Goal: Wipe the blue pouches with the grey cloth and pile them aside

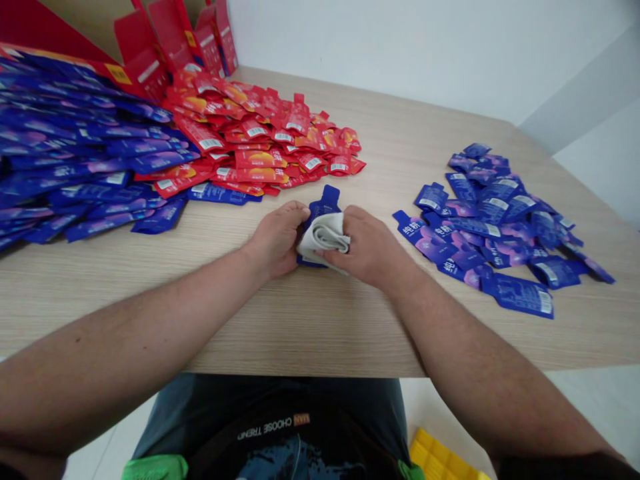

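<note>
Over the front middle of the table, a blue sachet (325, 203) with a narrow tab at its top is held upright between my hands. My left hand (281, 237) grips its left edge, the thumb near the upper part. A folded pale grey cloth (325, 233) is bunched in my right hand (370, 247) and lies against the front of the sachet. The cloth covers most of the sachet's lower half. Fingers of both hands are closed, some of them hidden behind the sachet and cloth.
A large heap of blue sachets (90, 153) lies at the left, beside a heap of red sachets (265, 140). Red cardboard boxes (145, 60) stand behind them. A smaller pile of blue sachets (495, 213) is at the right of the wooden table (320, 327).
</note>
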`<state>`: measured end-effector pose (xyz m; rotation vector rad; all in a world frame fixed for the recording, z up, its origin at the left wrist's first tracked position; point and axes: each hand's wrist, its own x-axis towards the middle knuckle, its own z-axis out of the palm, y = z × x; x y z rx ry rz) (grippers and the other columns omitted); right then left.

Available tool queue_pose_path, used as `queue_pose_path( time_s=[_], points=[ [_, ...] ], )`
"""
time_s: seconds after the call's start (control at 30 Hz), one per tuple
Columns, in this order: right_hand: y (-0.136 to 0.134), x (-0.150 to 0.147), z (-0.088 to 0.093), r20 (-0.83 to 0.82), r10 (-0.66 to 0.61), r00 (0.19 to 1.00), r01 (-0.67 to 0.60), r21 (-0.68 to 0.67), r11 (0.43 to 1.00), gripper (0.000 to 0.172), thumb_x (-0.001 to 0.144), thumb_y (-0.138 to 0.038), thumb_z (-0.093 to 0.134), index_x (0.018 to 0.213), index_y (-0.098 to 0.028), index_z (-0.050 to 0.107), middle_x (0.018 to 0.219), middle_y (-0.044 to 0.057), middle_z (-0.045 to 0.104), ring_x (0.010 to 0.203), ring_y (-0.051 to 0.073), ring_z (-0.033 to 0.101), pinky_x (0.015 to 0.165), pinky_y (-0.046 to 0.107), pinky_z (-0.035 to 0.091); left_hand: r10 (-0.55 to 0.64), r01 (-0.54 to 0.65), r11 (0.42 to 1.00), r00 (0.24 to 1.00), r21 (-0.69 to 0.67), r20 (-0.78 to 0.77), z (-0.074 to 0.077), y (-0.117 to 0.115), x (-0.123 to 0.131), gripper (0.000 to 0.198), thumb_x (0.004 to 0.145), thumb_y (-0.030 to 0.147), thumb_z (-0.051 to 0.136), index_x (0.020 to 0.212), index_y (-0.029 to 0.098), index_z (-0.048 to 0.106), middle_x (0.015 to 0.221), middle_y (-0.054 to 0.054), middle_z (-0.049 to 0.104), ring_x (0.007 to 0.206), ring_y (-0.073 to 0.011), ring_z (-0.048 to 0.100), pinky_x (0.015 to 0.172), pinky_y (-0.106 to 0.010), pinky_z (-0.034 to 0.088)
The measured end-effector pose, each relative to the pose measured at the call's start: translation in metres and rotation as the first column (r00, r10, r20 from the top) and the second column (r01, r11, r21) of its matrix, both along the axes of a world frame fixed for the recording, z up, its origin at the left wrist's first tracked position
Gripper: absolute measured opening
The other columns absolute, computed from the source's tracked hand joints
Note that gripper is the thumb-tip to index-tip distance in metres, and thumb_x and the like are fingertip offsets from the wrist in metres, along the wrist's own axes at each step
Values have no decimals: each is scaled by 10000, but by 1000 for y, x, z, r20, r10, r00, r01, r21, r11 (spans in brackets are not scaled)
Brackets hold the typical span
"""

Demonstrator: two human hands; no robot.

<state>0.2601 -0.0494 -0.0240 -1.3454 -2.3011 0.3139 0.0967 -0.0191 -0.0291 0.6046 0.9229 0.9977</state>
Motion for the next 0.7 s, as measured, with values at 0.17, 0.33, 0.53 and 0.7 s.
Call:
queue_pose_path(
  time_s=[0.17,0.33,0.53,0.7],
  points=[
    [-2,-2,1,32,68,997,-67,-45,997,218,831,-353,770,986,-208,724,949,58,677,946,246,607,864,355,487,7,-7,1000,1000,19,-27,-2,1,1,211,877,72,523,711,200,501,570,37,486,493,-115,475,495,-242,397],
    [-3,-3,3,34,-4,999,5,-28,1000,227,840,-354,760,993,-190,728,967,73,678,965,254,604,872,363,481,7,-6,1000,999,12,-44,1,0,1,223,896,58,506,726,201,507,577,36,498,515,-119,495,522,-248,404],
    [-3,-3,2,17,-10,1000,10,-23,1000,244,840,-372,760,1013,-203,726,965,65,679,969,254,601,876,368,491,14,-13,1000,999,24,-33,2,0,1,232,899,60,511,718,205,503,583,32,490,509,-124,494,515,-254,388],
    [-2,-3,0,-5,-49,999,49,7,999,259,856,-384,755,1038,-204,722,983,69,680,979,257,607,886,372,489,31,-29,998,999,47,-44,0,0,1,213,892,69,518,726,202,519,585,28,492,521,-129,490,513,-254,394]
  ],
)
